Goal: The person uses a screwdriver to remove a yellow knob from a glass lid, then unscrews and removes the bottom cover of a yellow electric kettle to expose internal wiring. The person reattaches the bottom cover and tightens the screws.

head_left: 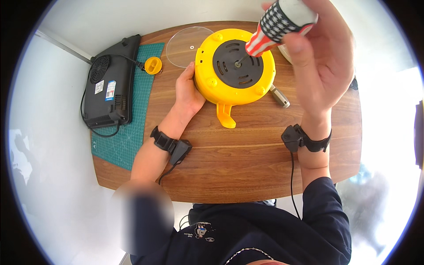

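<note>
A round yellow appliance body, which looks like a small electric pot, lies with its vented black disc facing up. Its yellow handle points toward me. My left hand grips the left side of the yellow rim, thumb on the edge. Held by its handle in my right hand is a screwdriver with a striped and starred red, white and black grip. Its shaft slants down to the left, with the tip at the middle of the black disc. A small screw head there is partly hidden by the tip.
A clear glass lid lies behind the appliance. At left, a black induction cooker with a cord rests upside down on a green cutting mat, near a yellow knob-like part. A grey-handled tool lies right of the appliance on the wooden table.
</note>
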Demonstrator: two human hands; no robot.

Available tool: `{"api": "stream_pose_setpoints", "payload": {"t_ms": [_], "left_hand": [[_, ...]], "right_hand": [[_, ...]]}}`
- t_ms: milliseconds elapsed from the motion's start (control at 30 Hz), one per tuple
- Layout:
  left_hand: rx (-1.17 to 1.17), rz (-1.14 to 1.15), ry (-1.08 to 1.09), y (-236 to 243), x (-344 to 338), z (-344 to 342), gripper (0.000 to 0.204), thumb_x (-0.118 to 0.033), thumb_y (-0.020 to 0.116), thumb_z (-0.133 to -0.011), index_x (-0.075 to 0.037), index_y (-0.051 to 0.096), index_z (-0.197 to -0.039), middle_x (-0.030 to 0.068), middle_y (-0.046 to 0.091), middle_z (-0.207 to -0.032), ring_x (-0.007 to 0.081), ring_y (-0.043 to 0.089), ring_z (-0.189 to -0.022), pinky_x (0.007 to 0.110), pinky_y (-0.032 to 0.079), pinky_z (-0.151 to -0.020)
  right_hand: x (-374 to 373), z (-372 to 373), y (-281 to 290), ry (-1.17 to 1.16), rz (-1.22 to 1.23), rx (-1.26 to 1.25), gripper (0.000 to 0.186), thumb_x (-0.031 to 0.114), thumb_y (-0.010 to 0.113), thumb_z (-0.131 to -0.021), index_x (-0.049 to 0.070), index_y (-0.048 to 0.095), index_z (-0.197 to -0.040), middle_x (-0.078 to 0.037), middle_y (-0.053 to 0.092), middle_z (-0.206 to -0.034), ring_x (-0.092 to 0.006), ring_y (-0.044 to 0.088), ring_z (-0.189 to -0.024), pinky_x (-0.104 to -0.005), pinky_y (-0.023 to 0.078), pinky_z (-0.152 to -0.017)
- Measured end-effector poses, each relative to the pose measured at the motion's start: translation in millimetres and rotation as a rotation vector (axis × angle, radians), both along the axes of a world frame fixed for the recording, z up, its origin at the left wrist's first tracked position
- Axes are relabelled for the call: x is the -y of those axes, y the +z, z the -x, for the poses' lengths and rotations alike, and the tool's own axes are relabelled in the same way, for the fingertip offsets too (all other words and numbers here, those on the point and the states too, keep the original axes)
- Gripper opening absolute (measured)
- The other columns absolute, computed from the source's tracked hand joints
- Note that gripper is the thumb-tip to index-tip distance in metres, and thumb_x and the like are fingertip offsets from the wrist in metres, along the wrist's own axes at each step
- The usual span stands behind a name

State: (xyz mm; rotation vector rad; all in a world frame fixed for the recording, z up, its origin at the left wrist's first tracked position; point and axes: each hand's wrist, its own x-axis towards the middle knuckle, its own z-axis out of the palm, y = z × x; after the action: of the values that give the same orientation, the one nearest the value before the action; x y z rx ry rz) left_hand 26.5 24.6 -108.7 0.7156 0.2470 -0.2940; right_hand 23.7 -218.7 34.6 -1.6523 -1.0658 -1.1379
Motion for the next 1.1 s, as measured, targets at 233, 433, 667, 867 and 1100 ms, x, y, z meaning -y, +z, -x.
{"api": "stream_pose_setpoints", "payload": {"t_ms": [233,433,667,867,1100], "left_hand": [[0.029,0.005,-0.006,-6.9,-3.3,-1.7,0.039,-0.029,0.034,-0.114,-0.007,0.057,-0.136,0.0084,0.065,-0.137,0.0239,0.061,-0.127,0.041,0.046,-0.113],[0.023,0.023,0.011,-10.2,-2.2,-7.4,0.036,-0.029,0.036,-0.114,-0.007,0.058,-0.133,0.0076,0.066,-0.134,0.0232,0.062,-0.125,0.041,0.047,-0.112],[0.017,0.023,0.004,-7.8,-3.3,-4.3,0.034,-0.028,0.037,-0.114,-0.008,0.058,-0.13,0.007,0.066,-0.131,0.022,0.062,-0.123,0.041,0.046,-0.112],[0.016,0.021,0.013,-11.0,-6.3,-4.2,0.034,-0.029,0.037,-0.114,-0.008,0.059,-0.13,0.0072,0.066,-0.131,0.022,0.062,-0.123,0.04,0.046,-0.111],[0.004,0.013,0.013,-9.1,-2.5,-5.1,0.035,-0.029,0.037,-0.114,-0.007,0.06,-0.128,0.0076,0.067,-0.13,0.0223,0.062,-0.123,0.04,0.047,-0.111]], "right_hand": [[-38.4,2.4,10.2,-0.109,-0.148,0.128,0.052,0.024,0.081,-0.093,-0.004,0.058,-0.129,-0.013,0.06,-0.106,-0.017,0.057,-0.089,-0.03,0.047,-0.076],[5.2,13.4,22.7,-0.292,0.21,0.171,0.045,0.026,0.065,-0.103,-0.008,0.058,-0.132,-0.016,0.062,-0.116,-0.0213,0.063,-0.1,-0.0369,0.053,-0.089],[-15.1,13.9,10.4,-0.07,-0.108,-0.065,0.074,0.044,0.077,-0.093,-0.009,0.052,-0.14,-0.02,0.061,-0.128,-0.0251,0.065,-0.112,-0.0353,0.054,-0.095],[-20.0,16.8,13.8,-0.016,-0.094,-0.125,0.064,0.029,0.07,-0.1,-0.008,0.047,-0.147,-0.021,0.06,-0.131,-0.0212,0.064,-0.108,-0.0348,0.055,-0.094],[-10.2,21.7,15.6,-0.219,0.148,0.052,0.063,0.022,0.071,-0.099,-0.009,0.046,-0.147,-0.023,0.057,-0.138,-0.0274,0.065,-0.114,-0.0346,0.056,-0.096]]}}
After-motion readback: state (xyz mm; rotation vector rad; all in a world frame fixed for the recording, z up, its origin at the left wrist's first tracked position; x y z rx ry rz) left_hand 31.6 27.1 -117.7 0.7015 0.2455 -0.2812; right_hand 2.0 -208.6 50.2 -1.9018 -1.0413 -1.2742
